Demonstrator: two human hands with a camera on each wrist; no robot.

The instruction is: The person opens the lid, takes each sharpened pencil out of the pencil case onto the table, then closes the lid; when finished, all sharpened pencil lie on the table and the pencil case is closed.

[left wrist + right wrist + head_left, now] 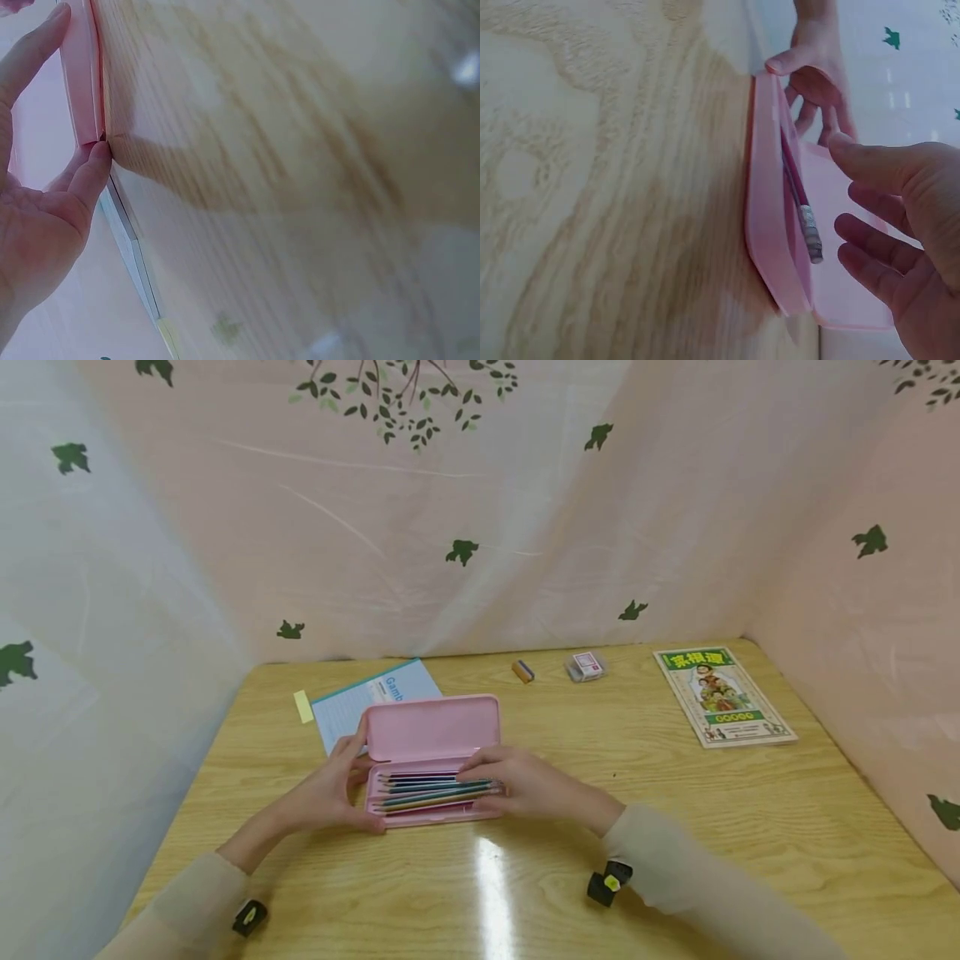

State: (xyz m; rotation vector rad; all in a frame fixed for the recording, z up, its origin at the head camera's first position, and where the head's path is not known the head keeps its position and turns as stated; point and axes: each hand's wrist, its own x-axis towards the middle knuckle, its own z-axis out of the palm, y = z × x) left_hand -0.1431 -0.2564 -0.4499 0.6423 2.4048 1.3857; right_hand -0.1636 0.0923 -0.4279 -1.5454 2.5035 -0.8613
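Note:
A pink pencil case (435, 727) lies on the table with its lid tipped back and several pencils (431, 797) inside. My left hand (330, 789) grips the left end of the case, thumb at the near corner and fingers toward the hinge side. In the left wrist view, that hand's fingertips sit right at the case wall (81, 75). Above the pencils' right ends is my right hand (528, 781), fingers spread and loosely bent. The right wrist view shows one pencil (808, 229) with its eraser end poking up near these fingers, nothing between them.
Behind the case a blue notebook (352, 710) lies partly covered, beside a yellow strip (303, 707). Toward the back are a small orange-and-blue item (522, 672) and a small clear box with a white label (586, 667). A green-and-cream booklet (723, 697) lies at right.

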